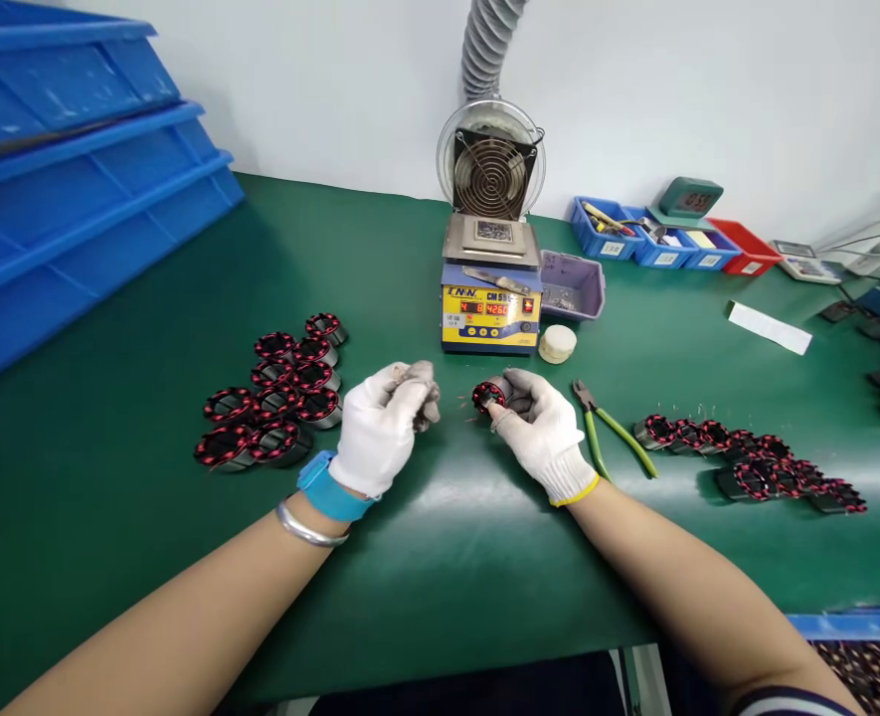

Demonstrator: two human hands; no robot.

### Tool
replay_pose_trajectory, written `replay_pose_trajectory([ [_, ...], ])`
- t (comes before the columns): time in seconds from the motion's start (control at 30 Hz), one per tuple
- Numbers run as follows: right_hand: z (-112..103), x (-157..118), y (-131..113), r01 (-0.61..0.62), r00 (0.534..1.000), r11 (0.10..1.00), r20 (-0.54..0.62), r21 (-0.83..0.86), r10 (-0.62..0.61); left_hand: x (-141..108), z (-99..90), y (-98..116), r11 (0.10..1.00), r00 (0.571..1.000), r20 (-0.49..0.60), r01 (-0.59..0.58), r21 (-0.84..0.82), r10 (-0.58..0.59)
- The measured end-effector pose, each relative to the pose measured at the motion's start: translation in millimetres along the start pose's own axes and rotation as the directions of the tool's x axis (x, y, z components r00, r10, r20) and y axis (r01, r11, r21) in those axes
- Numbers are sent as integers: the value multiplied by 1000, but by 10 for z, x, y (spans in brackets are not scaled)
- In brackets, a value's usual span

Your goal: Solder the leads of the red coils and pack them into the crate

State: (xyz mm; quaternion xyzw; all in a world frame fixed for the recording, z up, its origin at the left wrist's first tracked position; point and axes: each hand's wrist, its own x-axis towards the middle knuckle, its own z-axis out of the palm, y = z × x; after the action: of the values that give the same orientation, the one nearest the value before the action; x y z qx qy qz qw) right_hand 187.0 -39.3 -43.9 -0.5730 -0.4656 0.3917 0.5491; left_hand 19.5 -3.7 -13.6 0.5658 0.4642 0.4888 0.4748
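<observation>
We grasp the coil [488,397] in the fingers of our right hand [538,418], over the table [440,587] and on the side facing our left hand [384,416], which sits apart from it with fingers curled together, though we cannot tell whether they pinch anything.

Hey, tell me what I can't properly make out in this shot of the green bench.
In the head view:
Whether the left hand holds anything: the hand itself hides this.
The palm side of the ring-shaped part: covered by the right hand.
The upper end of the grey hose: cut off by the top edge.
The stacked blue crates: cut off by the left edge.
Writing on the bin labels: too small.
</observation>
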Motion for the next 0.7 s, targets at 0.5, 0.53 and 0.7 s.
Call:
replay_pose_trajectory([
  [0.5,-3,-6,-28,11,1000,1000,-21,-22,-11,-45,20,-12,965,981,183,-105,239,62],
  [0.53,-6,-9,-33,19,1000,999,-23,-39,-20,-40,41,-16,948,959,283,-103,301,14],
  [0.7,-5,-20,-53,53,999,995,-6,-85,-54,-59,106,22,951,956,292,-62,304,-31],
])
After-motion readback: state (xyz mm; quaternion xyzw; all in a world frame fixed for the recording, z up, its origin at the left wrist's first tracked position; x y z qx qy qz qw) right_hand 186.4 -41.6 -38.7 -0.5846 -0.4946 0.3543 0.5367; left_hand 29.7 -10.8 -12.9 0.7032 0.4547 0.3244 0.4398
